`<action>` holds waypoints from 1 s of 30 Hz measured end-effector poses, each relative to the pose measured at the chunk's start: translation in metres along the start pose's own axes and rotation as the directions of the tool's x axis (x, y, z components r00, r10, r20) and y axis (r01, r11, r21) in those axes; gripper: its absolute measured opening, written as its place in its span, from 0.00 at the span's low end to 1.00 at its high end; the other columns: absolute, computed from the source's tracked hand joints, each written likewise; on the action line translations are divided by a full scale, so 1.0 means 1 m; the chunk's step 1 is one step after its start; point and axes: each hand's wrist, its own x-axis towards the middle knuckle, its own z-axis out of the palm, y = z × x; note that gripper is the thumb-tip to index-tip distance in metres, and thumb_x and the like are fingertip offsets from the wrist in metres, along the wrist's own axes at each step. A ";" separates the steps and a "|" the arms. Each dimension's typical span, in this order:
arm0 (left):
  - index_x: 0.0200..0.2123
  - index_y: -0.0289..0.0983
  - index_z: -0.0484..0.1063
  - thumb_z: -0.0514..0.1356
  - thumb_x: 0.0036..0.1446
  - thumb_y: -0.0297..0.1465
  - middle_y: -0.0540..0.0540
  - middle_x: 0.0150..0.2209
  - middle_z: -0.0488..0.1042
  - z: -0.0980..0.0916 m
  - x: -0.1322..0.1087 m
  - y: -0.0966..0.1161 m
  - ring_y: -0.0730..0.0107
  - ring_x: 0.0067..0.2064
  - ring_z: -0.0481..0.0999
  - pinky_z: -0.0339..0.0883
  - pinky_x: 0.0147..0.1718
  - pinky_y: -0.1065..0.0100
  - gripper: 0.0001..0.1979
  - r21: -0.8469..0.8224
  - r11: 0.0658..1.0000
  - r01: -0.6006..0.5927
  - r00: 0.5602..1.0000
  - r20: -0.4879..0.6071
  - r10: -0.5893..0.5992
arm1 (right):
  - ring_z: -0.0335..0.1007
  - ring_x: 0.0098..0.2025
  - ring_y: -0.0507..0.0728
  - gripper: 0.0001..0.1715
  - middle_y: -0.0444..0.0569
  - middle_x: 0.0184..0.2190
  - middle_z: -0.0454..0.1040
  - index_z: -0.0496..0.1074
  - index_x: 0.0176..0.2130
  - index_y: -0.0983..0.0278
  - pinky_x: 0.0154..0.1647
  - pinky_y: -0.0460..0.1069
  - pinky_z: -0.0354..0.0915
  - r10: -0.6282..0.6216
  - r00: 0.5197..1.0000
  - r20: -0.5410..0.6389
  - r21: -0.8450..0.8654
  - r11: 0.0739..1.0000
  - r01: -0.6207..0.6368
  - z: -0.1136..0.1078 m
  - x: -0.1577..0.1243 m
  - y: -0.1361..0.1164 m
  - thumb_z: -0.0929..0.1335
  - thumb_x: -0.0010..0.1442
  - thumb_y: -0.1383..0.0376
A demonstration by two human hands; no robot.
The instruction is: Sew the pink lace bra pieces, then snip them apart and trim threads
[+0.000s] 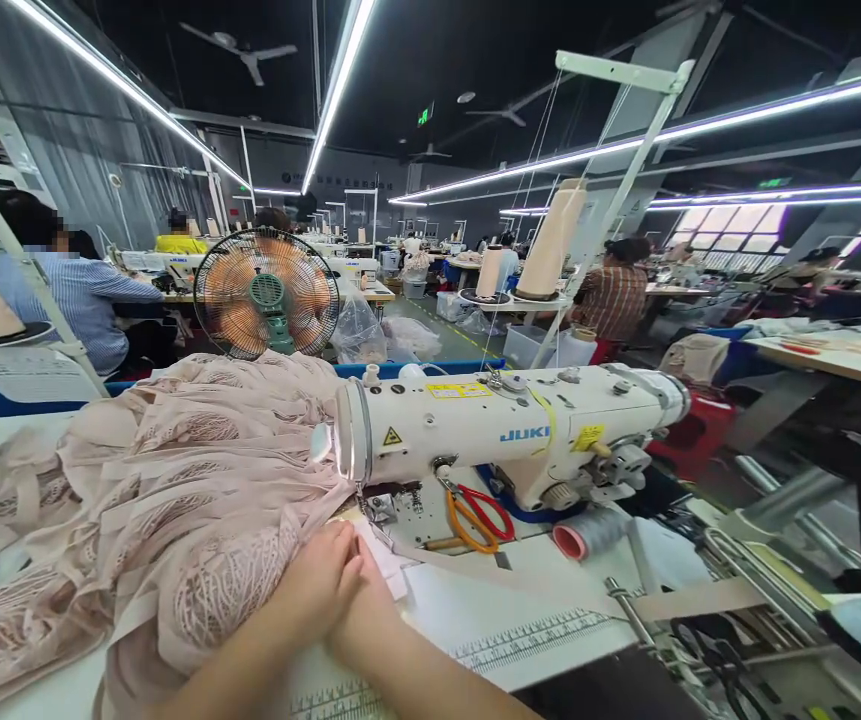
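Beige lace fabric (pixel 242 590) lies heaped on the left of the sewing table and runs up to the needle area of a white JUKI sewing machine (pixel 415 420). My left hand (pixel 321 570) is closed on the fabric's edge just in front of the presser foot (pixel 379 508). Pressed against it is my right hand (pixel 366 600), its fingers curled together; what they grip is hidden. A beige band (pixel 520 585) stretches from the right towards the presser foot. Scissors with orange and red handles (pixel 479 520) rest beside the machine bed.
A grey thread cone (pixel 587 535) lies on its side at right. Behind the machine stand a large fan (pixel 266 290) and tall thread cones (pixel 550 240). A printed ruler (pixel 535 640) marks the table front. Metal band guides (pixel 700 600) jut out at right. Other people sit at machines beyond.
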 end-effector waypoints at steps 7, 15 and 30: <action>0.58 0.36 0.65 0.49 0.63 0.35 0.39 0.61 0.63 -0.005 0.008 -0.025 0.54 0.61 0.63 0.57 0.59 0.49 0.22 0.057 0.996 -0.072 0.992 0.109 0.065 | 0.60 0.59 0.62 0.22 0.54 0.53 0.71 0.67 0.55 0.65 0.63 0.58 0.52 -0.019 0.997 0.071 0.008 1.000 0.018 -0.034 -0.038 0.017 0.61 0.62 0.66; 0.59 0.37 0.63 0.51 0.62 0.37 0.38 0.61 0.62 0.007 0.022 -0.040 0.52 0.62 0.61 0.55 0.59 0.48 0.23 0.066 0.989 -0.132 0.986 0.113 0.124 | 0.59 0.61 0.64 0.24 0.57 0.58 0.65 0.68 0.55 0.71 0.59 0.55 0.60 -0.009 0.999 0.041 -0.059 0.998 0.012 -0.047 -0.091 0.052 0.61 0.62 0.64; 0.60 0.36 0.62 0.50 0.63 0.38 0.37 0.61 0.62 -0.004 0.031 -0.042 0.51 0.62 0.61 0.54 0.59 0.47 0.24 0.086 0.980 -0.179 0.969 0.185 0.161 | 0.57 0.62 0.62 0.26 0.50 0.62 0.60 0.64 0.58 0.65 0.60 0.52 0.59 0.015 0.999 0.032 -0.026 1.000 -0.014 -0.027 -0.112 0.062 0.63 0.61 0.66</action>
